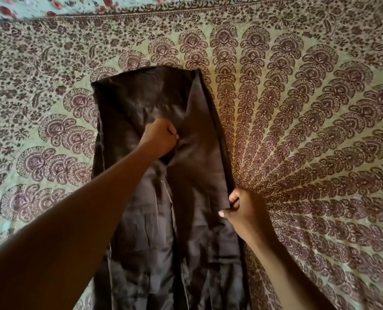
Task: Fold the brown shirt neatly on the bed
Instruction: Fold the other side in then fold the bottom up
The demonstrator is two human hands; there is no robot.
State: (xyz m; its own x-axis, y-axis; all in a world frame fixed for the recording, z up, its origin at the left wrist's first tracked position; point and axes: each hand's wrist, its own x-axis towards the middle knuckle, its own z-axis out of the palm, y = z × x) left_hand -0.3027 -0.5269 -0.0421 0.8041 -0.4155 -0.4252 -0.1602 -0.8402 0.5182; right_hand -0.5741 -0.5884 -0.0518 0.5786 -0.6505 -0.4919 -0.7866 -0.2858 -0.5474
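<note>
The brown shirt (145, 220) lies lengthwise on the bed (309, 130), a long dark strip running from the middle of the view to the bottom edge, its sides folded inward. My left hand (160, 137) reaches across to the shirt's upper middle, fingers closed on a fold of the cloth. At the shirt's right edge, lower down, my right hand (242, 209) pinches the side fold between thumb and fingers. My left forearm hides part of the shirt's lower left.
A green bedcover printed with dark purple fan-shaped motifs spreads all around the shirt. A second light cloth (51, 5) with red flowers shows along the far top left.
</note>
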